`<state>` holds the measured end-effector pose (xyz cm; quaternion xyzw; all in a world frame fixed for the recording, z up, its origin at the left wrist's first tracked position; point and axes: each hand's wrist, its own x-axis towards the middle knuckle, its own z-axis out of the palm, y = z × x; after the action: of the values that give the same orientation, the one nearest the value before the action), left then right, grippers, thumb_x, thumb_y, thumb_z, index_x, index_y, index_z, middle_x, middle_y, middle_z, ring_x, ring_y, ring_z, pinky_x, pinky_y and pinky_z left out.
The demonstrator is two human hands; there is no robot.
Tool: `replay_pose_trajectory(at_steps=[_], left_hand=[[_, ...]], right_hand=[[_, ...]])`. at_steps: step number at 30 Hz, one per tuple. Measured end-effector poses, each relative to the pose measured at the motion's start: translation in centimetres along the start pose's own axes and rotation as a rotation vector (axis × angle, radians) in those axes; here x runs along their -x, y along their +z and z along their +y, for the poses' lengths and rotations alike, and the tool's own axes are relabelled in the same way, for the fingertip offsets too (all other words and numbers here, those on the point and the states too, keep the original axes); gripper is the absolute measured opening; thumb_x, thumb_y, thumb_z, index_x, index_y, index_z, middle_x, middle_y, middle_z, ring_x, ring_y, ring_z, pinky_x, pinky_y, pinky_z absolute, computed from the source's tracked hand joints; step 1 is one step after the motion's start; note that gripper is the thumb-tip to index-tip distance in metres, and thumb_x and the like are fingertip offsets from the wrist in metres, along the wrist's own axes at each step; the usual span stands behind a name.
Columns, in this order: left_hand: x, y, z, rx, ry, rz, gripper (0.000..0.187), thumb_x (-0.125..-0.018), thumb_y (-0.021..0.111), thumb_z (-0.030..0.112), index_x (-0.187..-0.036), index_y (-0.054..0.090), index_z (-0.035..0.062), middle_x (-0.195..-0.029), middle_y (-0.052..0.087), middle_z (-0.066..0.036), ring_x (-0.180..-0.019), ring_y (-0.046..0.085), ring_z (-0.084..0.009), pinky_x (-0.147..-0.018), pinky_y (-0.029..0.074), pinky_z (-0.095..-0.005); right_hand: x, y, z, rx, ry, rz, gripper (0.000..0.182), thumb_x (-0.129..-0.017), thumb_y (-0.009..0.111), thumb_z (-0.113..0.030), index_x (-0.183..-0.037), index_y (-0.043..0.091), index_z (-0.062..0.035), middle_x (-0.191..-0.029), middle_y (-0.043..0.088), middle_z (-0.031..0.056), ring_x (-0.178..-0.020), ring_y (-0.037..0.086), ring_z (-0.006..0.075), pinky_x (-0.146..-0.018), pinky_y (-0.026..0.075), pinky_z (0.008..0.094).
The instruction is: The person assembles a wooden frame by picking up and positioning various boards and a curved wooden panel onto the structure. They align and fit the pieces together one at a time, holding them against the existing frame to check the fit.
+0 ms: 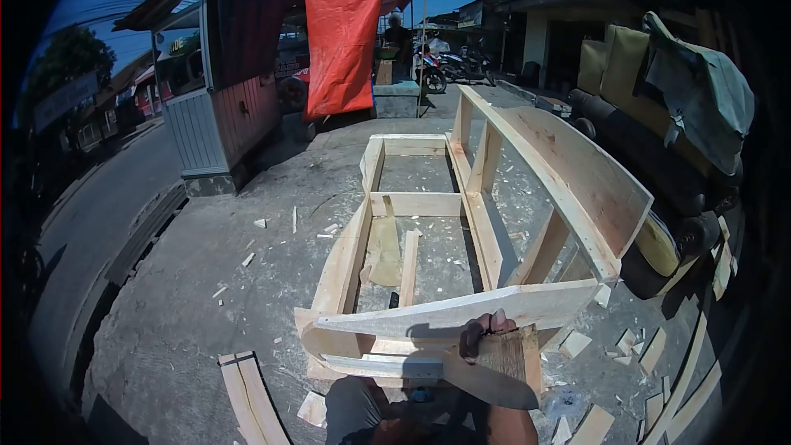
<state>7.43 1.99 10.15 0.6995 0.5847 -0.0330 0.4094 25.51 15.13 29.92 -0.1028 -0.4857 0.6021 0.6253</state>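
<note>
My right hand (484, 334) has its fingers curled over the top left edge of a short wooden board (504, 367), which partly covers the hand. The board is held tilted beside the near end of a pale wooden frame (412, 204). This frame lies on the concrete, with a raised slatted side and a curved panel (568, 156) on the right. A long front rail (445, 311) crosses just beyond my hand. My left hand cannot be made out; shadow darkens the area by my legs. Inside the frame lie a loose wooden strip (409, 268) and a handsaw (386, 247).
Wood offcuts (593, 427) and chips are scattered on the concrete ground. Two narrow planks (251, 400) lie at the lower left. Old sofa parts (659, 115) are stacked on the right. A stall (218, 91), a red tarp (342, 49) and parked motorcycles (461, 66) stand beyond.
</note>
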Motion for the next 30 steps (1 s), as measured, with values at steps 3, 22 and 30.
replay_pose_trajectory(at_steps=[3,22,30], left_hand=[[0.1,0.1,-0.2,-0.004,0.016,0.012,0.05,-0.079,0.066,0.048,-0.105,0.054,0.0081,-0.098,0.064,-0.023,-0.094,0.061,-0.0379,-0.082,0.043,-0.0504],[-7.8,8.0,-9.9,0.337,0.036,-0.18,0.056,-0.084,0.057,0.065,-0.114,0.06,0.0183,-0.128,0.055,-0.021,-0.124,0.05,-0.0326,-0.108,0.036,-0.0424],[-3.2,1.2,-2.9,-0.279,0.149,-0.051,0.045,-0.092,0.054,0.054,-0.114,0.072,0.0188,-0.111,0.072,-0.015,-0.099,0.071,-0.0326,-0.082,0.055,-0.0464]], right_hand=[[-0.1,0.5,-0.2,-0.033,-0.024,0.022,0.053,-0.107,0.041,-0.037,-0.073,0.059,-0.0009,-0.054,0.053,0.0141,-0.042,0.048,0.0211,-0.038,0.038,0.0312],[3.5,3.4,-3.1,-0.11,0.024,0.287,0.037,-0.105,0.051,-0.031,-0.079,0.057,-0.0056,-0.062,0.055,0.0108,-0.049,0.05,0.018,-0.044,0.04,0.0299],[11.7,-0.7,-9.3,0.049,-0.196,0.257,0.066,-0.109,0.018,-0.049,-0.078,0.055,-0.0037,-0.05,0.046,0.0084,-0.043,0.047,0.0201,-0.047,0.039,0.0337]])
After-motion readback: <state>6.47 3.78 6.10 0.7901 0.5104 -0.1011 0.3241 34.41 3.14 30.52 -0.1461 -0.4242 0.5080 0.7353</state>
